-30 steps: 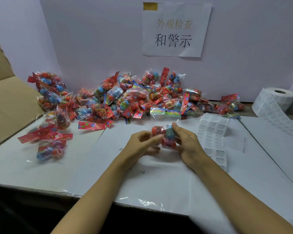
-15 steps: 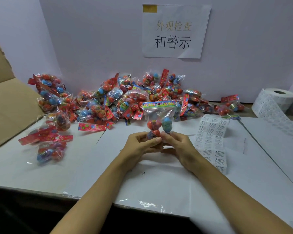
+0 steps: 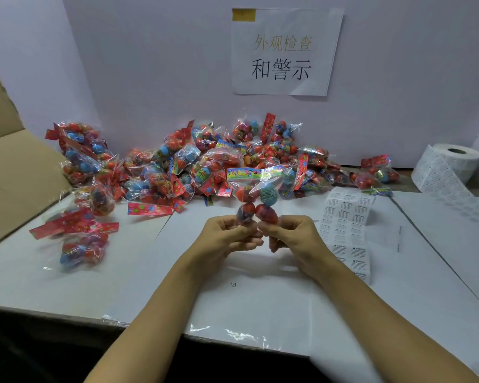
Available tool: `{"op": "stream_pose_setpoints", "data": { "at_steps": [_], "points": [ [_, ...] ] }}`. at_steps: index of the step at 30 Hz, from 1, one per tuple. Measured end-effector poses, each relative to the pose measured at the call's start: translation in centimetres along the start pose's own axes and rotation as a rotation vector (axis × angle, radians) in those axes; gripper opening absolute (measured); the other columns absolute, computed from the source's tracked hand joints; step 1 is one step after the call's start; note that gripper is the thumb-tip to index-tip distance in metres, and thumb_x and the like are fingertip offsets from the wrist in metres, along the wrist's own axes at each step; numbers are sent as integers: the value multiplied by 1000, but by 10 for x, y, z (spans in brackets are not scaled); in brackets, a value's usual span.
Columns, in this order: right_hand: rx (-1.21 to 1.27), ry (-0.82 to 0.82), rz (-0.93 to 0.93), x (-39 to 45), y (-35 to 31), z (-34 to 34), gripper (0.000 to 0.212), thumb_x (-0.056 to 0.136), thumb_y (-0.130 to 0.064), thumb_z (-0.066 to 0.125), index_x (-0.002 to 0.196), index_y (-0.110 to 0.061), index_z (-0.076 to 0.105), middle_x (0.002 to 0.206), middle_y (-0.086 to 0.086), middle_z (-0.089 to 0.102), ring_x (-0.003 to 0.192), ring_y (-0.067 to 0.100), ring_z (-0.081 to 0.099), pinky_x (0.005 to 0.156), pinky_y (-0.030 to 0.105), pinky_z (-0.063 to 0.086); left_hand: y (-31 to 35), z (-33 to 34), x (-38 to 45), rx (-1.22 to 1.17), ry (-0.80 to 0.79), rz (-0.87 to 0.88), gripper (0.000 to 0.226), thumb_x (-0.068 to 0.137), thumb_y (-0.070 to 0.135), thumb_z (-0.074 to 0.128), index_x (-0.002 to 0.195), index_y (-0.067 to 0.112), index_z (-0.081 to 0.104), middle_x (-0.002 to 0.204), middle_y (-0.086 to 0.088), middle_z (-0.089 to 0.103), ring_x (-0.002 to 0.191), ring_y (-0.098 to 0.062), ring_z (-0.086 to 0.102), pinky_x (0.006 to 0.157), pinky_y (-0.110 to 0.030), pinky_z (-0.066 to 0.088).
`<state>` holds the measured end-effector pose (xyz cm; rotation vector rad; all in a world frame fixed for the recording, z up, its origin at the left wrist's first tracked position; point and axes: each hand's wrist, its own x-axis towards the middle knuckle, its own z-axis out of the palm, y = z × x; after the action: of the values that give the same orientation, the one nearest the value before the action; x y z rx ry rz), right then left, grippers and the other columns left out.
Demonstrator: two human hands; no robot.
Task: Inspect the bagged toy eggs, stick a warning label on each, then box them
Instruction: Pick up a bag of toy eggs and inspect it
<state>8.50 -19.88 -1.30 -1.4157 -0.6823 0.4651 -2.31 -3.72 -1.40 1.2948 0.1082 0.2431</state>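
Note:
A clear bag of toy eggs [image 3: 256, 196], red and blue with a colourful header card on top, stands upright above the table centre. My left hand [image 3: 227, 239] pinches its lower left corner and my right hand [image 3: 291, 234] pinches its lower right. Behind it a large pile of bagged eggs [image 3: 194, 164] lies along the wall. A strip of white warning labels [image 3: 346, 225] lies flat just right of my right hand, running off a label roll [image 3: 451, 164] at the far right.
An open cardboard box [image 3: 14, 167] stands at the left, its flap leaning up. A few bagged eggs [image 3: 80, 244] lie near it on the white table [image 3: 150, 286]. A paper sign [image 3: 284, 51] hangs on the back wall. The table's front edge runs below my forearms.
The bag went from lying sideways between my hands to standing upright with its header card on top. My fingers shifted down to its bottom corners.

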Motion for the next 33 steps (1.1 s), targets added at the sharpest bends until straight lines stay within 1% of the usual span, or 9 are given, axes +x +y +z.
{"op": "stream_pose_setpoints", "data": {
  "at_steps": [3, 6, 10, 13, 19, 23, 26, 30, 33],
  "points": [
    [49, -35, 39, 1, -4, -12, 35, 67, -43, 82, 69, -9, 78, 64, 14, 66, 57, 19, 62, 58, 28, 53, 5, -6, -1, -109, -31, -63, 25, 85, 15, 70, 104, 0, 76, 108, -24, 75, 96, -28, 77, 74, -22, 60],
    [43, -101, 75, 0, -6, -18, 33, 76, -41, 76, 78, -8, 80, 72, 17, 71, 67, 20, 67, 60, 26, 55, 7, -7, 0, -135, -2, -62, 28, 85, 11, 66, 108, -5, 69, 106, -25, 75, 95, -28, 77, 74, -23, 61],
    [15, -22, 57, 1, -6, -22, 25, 84, -33, 74, 84, -9, 81, 82, 15, 75, 77, 19, 72, 58, 25, 55, 4, -9, 0, -87, 77, -18, 22, 95, 3, 61, 113, -7, 68, 106, -25, 75, 96, -30, 77, 76, -25, 61],
    [-26, 78, 40, 3, -4, -22, 18, 86, -25, 78, 76, -9, 80, 74, 12, 74, 69, 17, 70, 54, 24, 52, 3, -9, 1, -65, 93, -6, 23, 96, 2, 60, 116, -7, 67, 107, -25, 75, 97, -32, 76, 77, -27, 61],
    [-62, 278, 32, 9, 5, -21, 31, 75, -27, 88, 57, -12, 68, 50, 5, 57, 45, 12, 50, 43, 22, 43, -1, -4, 3, -67, 69, -7, 22, 95, 3, 61, 114, -6, 68, 108, -23, 76, 97, -30, 77, 78, -26, 61],
    [-62, 304, 50, 8, 10, -18, 40, 70, -31, 91, 60, -16, 56, 49, -3, 50, 41, 12, 42, 41, 22, 39, -5, -6, 4, -42, 82, 30, 17, 97, 2, 62, 110, -6, 69, 106, -25, 75, 96, -32, 76, 78, -28, 61],
    [-66, 301, 40, 8, 12, -17, 37, 73, -29, 90, 72, -15, 56, 55, -9, 54, 48, 9, 48, 45, 22, 43, -7, -6, 5, 65, 136, 96, 15, 96, 5, 67, 109, 0, 73, 104, -20, 77, 99, -34, 75, 84, -32, 61],
    [-93, 236, 2, 6, 13, -11, 17, 87, -33, 77, 95, -19, 72, 80, -8, 74, 78, 8, 69, 57, 23, 52, -12, 1, 6, 425, 252, 254, 10, 89, 4, 76, 99, 5, 79, 114, -11, 73, 110, -23, 71, 94, -33, 58],
    [-110, 154, 21, 5, 11, -7, 27, 89, -45, 72, 107, -24, 71, 93, -8, 78, 90, 11, 73, 64, 25, 54, -14, 4, 5, 554, 226, 329, 9, 88, 5, 78, 97, 2, 79, 127, -6, 64, 120, -15, 63, 98, -32, 56]
  ]
}}
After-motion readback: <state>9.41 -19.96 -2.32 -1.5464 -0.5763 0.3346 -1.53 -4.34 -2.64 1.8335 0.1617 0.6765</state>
